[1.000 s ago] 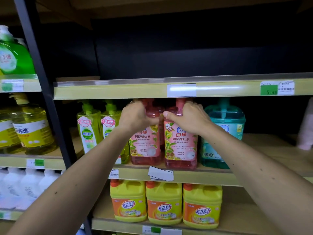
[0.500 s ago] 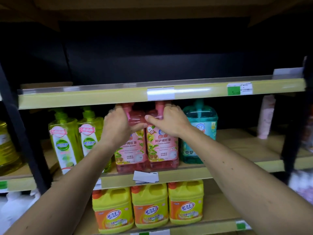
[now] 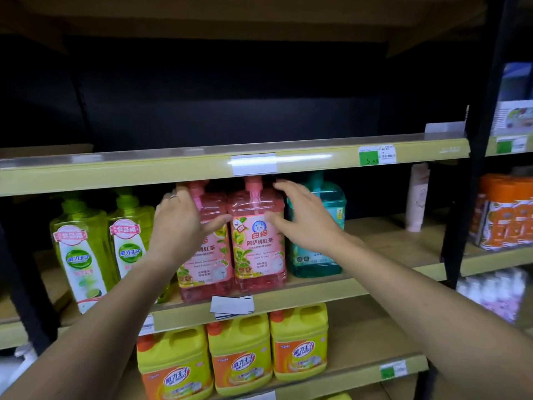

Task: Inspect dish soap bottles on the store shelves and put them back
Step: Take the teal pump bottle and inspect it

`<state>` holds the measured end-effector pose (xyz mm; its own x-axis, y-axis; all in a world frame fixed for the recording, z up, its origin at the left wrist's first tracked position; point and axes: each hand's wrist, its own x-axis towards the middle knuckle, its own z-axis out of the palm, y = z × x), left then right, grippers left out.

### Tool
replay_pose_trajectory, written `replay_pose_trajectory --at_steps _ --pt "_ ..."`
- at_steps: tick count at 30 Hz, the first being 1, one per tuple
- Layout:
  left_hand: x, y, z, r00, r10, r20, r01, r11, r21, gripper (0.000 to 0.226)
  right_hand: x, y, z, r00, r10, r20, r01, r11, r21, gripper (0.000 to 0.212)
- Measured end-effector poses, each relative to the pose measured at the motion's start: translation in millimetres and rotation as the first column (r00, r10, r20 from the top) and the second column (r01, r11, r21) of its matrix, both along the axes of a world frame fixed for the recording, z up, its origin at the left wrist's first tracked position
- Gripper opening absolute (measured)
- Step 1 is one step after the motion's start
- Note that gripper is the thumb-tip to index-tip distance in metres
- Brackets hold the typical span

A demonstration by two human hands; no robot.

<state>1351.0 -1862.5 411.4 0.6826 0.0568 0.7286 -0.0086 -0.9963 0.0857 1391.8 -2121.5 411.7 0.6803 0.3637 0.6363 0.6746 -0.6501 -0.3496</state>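
Observation:
Two pink dish soap bottles stand upright side by side on the middle shelf (image 3: pixel 360 284). My left hand (image 3: pixel 180 226) lies against the upper left of the left pink bottle (image 3: pixel 210 264), fingers up by its pump and thumb stretched across its front. My right hand (image 3: pixel 305 223) is spread with straight fingers at the right shoulder of the right pink bottle (image 3: pixel 259 249); I cannot tell whether it touches the bottle. The pump tops sit just under the upper shelf's edge (image 3: pixel 144 176).
A teal bottle (image 3: pixel 317 255) stands right of the pink ones, partly behind my right hand. Two green bottles (image 3: pixel 78 249) stand to the left. Yellow jugs (image 3: pixel 239 356) fill the shelf below. A black upright (image 3: pixel 461 212) and orange containers (image 3: pixel 504 215) are at the right.
Both hands have let go of the pink bottles' necks and spread out. The camera view has shifted to the right along the shelves.

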Motion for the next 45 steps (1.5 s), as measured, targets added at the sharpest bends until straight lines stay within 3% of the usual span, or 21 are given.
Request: replay_pose_trajectory --at_steps 4,5,7,10,12,14,16,20,23,26,29,31,34,36,38,41,45 --pt "1.7 4.5 -1.7 0.999 0.030 -0.018 -0.030 0.999 -0.021 0.090 9.6 -67.3 -43.8 0.947 -0.129 0.295 0.039 0.955 0.293 0.046" --pt "1.7 5.4 -2.5 1.000 0.024 -0.021 -0.025 0.999 -0.047 0.090 18.4 -82.3 -52.0 0.945 -0.185 0.270 0.078 0.928 0.365 0.050" --pt "0.5 4.6 -7.2 0.998 0.041 -0.039 -0.044 0.996 -0.082 0.097 39.0 -106.0 -59.4 0.980 -0.194 0.034 0.155 0.866 0.474 0.074" --pt "-11.1 -11.7 -32.4 0.978 0.209 0.018 -0.208 0.977 -0.055 0.118 66.5 -123.5 -59.9 0.908 -0.010 -0.418 0.206 0.881 0.427 0.115" --pt "-24.2 -37.1 -58.5 0.961 0.244 0.131 -0.240 0.970 -0.045 0.112 82.7 -124.2 -64.2 0.831 0.137 -0.539 0.124 0.899 0.420 0.120" --pt "-33.3 -65.3 -87.1 0.950 0.162 0.269 -0.176 0.984 0.029 0.094 97.1 -118.0 -70.0 0.764 0.291 -0.576 0.020 0.881 0.472 0.105" --pt "-40.5 -95.4 -109.0 0.955 0.059 0.290 -0.084 0.994 0.072 0.077 108.6 -110.1 -78.5 0.708 0.408 -0.577 -0.052 0.845 0.533 0.093" --pt "-48.1 -148.9 -125.2 0.991 -0.105 0.087 0.105 0.994 0.014 0.061 112.3 -100.7 -87.9 0.671 0.546 -0.501 -0.114 0.744 0.659 0.092" --pt "-42.8 -173.2 -124.2 0.979 -0.198 -0.049 0.186 0.965 -0.183 0.070 110.1 -104.0 -93.1 0.679 0.578 -0.452 -0.155 0.715 0.681 0.080" --pt "-24.6 -189.5 -115.2 0.946 -0.311 -0.095 0.238 0.861 -0.449 0.089 104.6 -113.8 -95.3 0.696 0.590 -0.410 -0.189 0.701 0.687 0.077" --pt "-3.0 -200.5 -105.6 0.883 -0.468 -0.020 0.357 0.701 -0.617 0.089 92.9 -125.4 -94.8 0.726 0.582 -0.365 -0.231 0.707 0.668 0.078" --pt "7.3 -200.0 -99.6 0.862 -0.506 -0.005 0.391 0.671 -0.631 0.085 85.5 -131.3 -96.4 0.750 0.567 -0.341 -0.265 0.729 0.631 0.078" --pt "11.1 -196.0 -91.5 0.840 -0.541 -0.047 0.416 0.696 -0.585 0.065 75.1 -143.1 -101.8 0.719 0.611 -0.330 -0.320 0.713 0.624 0.081" --pt "7.5 -195.0 -90.9 0.799 -0.599 -0.057 0.452 0.661 -0.599 0.054 64.4 -149.7 -105.5 0.705 0.647 -0.290 -0.384 0.693 0.610 0.080" --pt "1.0 -195.3 -91.4 0.777 -0.629 -0.033 0.473 0.617 -0.629 0.057 49.8 -154.1 -100.9 0.703 0.662 -0.258 -0.426 0.683 0.593 0.077" --pt "-13.6 -201.2 -81.7 0.728 -0.681 0.079 0.546 0.507 -0.667 0.063 28.1 -162.1 -78.8 0.746 0.635 -0.202 -0.454 0.706 0.544 0.080" --pt "-35.9 -212.2 -61.2 0.638 -0.741 0.207 0.614 0.328 -0.718 0.079 3.4 -174.0 -47.4 0.738 0.637 -0.223 -0.458 0.716 0.527 0.073"
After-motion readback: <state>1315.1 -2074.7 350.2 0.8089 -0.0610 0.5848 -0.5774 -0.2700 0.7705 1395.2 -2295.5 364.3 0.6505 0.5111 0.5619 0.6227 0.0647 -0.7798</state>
